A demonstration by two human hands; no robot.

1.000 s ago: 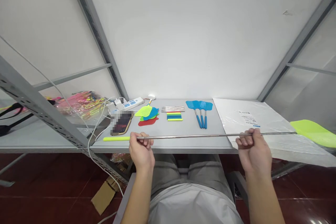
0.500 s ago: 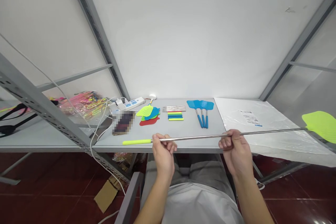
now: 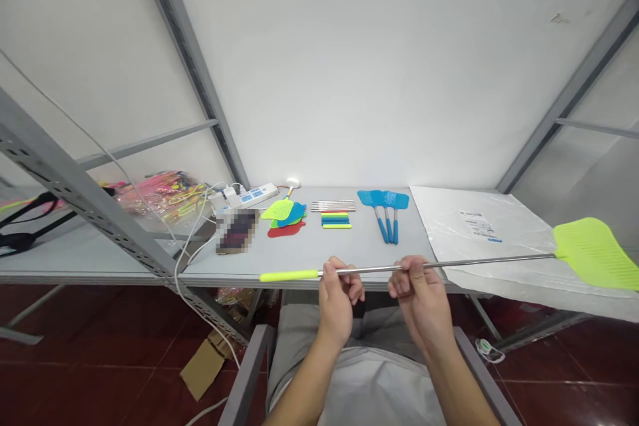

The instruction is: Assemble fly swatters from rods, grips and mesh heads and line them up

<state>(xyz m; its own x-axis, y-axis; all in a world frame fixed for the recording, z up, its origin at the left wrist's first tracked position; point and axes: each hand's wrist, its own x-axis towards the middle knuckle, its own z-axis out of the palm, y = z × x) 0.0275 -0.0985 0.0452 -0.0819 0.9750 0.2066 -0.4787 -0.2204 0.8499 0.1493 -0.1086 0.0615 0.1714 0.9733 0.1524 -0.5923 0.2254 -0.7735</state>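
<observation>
L hand (image 3: 338,299): grips lime swatter (image 3: 464,262) nr handle (image 3: 288,275)
R hand (image 3: 422,296): pinches it nr mid
Blue swatters (image 3: 383,200): nr desk's (image 3: 294,256) back edge

The left hand (image 3: 338,303) and right hand (image 3: 423,296) hold a lime swatter (image 3: 459,263).

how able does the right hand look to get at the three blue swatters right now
Probably yes, if it lets go first: the right hand grips the shaft of the yellow-green swatter, but the blue swatters lie a little beyond, seemingly uncovered.
</observation>
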